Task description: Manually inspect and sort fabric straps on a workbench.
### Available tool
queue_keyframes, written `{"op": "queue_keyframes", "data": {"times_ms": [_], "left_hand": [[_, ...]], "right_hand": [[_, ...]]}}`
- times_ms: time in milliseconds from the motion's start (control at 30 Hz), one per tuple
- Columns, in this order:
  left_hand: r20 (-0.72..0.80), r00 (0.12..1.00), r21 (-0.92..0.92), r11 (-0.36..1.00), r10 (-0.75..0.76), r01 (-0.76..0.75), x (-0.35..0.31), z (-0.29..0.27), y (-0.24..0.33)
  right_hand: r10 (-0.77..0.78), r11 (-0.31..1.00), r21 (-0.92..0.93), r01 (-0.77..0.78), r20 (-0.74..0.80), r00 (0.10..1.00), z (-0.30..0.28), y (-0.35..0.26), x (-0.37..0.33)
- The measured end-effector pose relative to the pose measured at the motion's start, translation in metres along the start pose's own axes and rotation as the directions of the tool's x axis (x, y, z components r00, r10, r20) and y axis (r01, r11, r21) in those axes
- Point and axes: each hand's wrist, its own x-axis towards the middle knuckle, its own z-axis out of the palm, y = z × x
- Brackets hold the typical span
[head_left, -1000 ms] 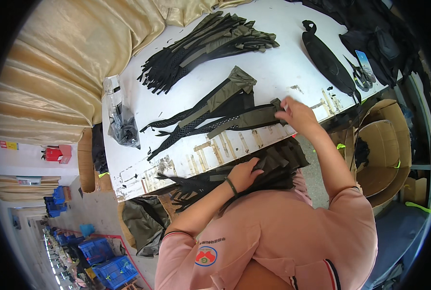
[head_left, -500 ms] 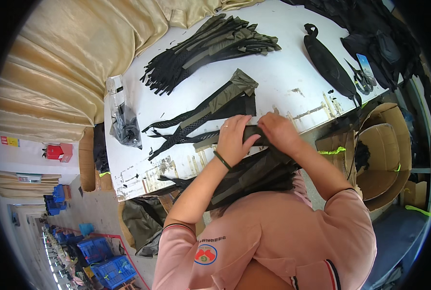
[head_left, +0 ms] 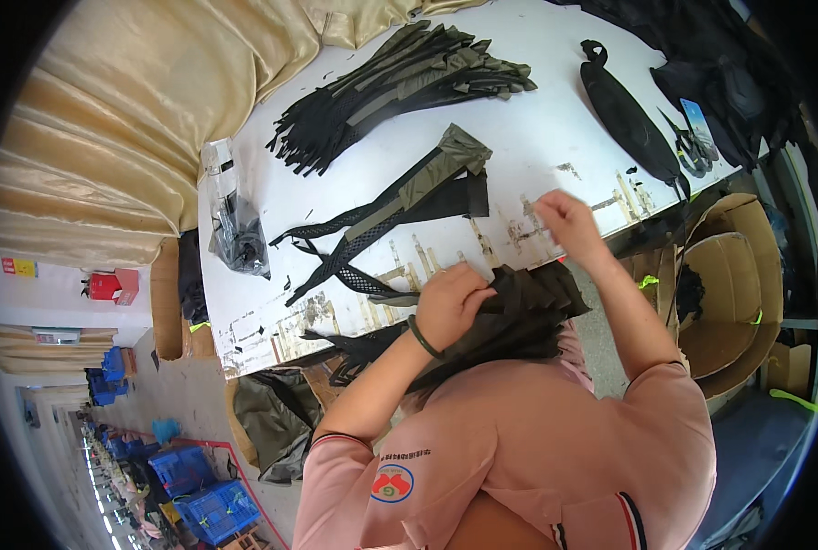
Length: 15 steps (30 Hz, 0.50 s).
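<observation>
My left hand [head_left: 453, 302] is closed on the wide end of a black mesh strap [head_left: 365, 280] at the table's near edge. The strap's narrow part reaches left over the white table. Beneath that hand, a stack of dark strap pieces [head_left: 519, 323] lies across my lap. My right hand [head_left: 569, 227] is apart from the strap, raised near the table edge with its fingers curled together; what they hold, if anything, is hidden. Beyond my hands, black and olive strap pieces [head_left: 418, 188] lie crossed on the table.
A large fanned pile of straps [head_left: 400, 92] lies at the back. A clear plastic bag [head_left: 235, 220] is at the left. A black padded pouch [head_left: 629, 115], scissors [head_left: 688, 151] and dark fabric [head_left: 734, 82] lie right. A cardboard box [head_left: 734, 293] stands beside the table.
My left hand has come down toward my lap, drawing the strap nearer. My right hand has let go of the strap and moved right and slightly up.
</observation>
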Motion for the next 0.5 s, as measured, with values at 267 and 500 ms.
{"op": "queue_keyframes", "data": {"times_ms": [267, 500], "left_hand": [[0.049, 0.982, -0.158, 0.969, -0.183, 0.189, 0.011, -0.016, 0.005], [0.203, 0.860, -0.699, 0.546, -0.469, 0.462, 0.014, -0.038, -0.001]], "right_hand": [[-0.049, 0.982, 0.181, -0.047, 0.494, 0.868, 0.036, -0.027, -0.036], [-0.140, 0.929, 0.366, -0.051, 0.475, 0.869, 0.038, -0.041, -0.026]]}}
